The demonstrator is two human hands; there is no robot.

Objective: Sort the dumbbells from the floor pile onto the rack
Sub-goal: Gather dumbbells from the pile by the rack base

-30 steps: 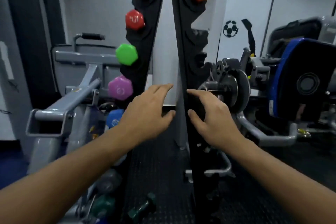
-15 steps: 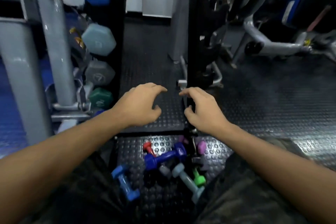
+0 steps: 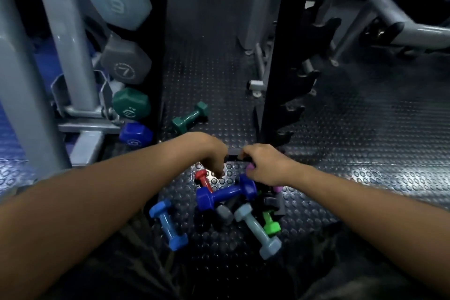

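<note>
We are reaching both hands down over the pile of dumbbells lying on the studded floor mat at six o'clock from the rack. Our left hand is hanging with its fingers curled downward just above the red dumbbell, holding nothing we can make out. Our right hand is curling over something pink or purple at the pile's twelve o'clock edge, though we cannot tell whether it is truly gripping it. To do this well, we judge we should be taking one weight by its handle, lifting it free of its neighbours, and matching its colour to the twin on the rack's left post. The pile is looking tangled: a dark blue dumbbell crossing the middle, a light blue one at eight o'clock, a pale grey-blue one and a green one at five o'clock. A teal dumbbell is lying apart, between the posts.
</note>
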